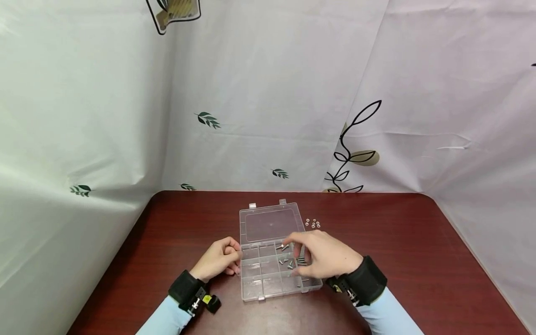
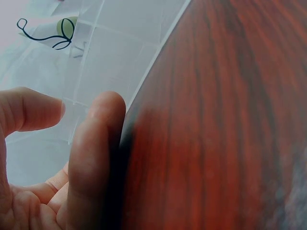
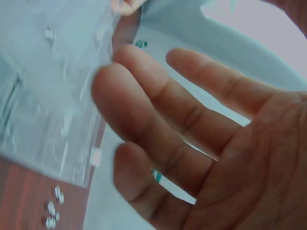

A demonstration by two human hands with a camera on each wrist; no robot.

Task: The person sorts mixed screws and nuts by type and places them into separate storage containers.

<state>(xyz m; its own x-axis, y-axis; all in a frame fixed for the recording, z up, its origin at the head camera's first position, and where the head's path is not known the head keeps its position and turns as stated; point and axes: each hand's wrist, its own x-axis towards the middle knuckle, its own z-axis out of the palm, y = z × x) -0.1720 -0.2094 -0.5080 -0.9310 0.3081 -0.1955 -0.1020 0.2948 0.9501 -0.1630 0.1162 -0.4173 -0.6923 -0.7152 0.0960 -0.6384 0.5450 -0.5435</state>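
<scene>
A clear plastic compartment box [image 1: 252, 286] lies on the table with its lid [image 1: 270, 225] folded back. My left hand [image 1: 218, 257] is at the box's left side, fingers loosely bent. In the left wrist view, a fingertip [image 2: 108, 103] overlaps the box edge, with a gap between it and the thumb. Over the right-hand compartments hovers my right hand [image 1: 328, 256], its fingers apart and bent. Nothing shows between those fingers [image 3: 122, 98] in the right wrist view. Small metal screws [image 1: 290, 266] lie in several compartments, some hidden under the right hand.
Several small pale ring-shaped pieces [image 1: 313, 223] lie on the table just right of the lid. The dark red wooden table [image 1: 188, 214] reaches back to a white patterned cloth [image 1: 251, 93] hanging behind and at the sides.
</scene>
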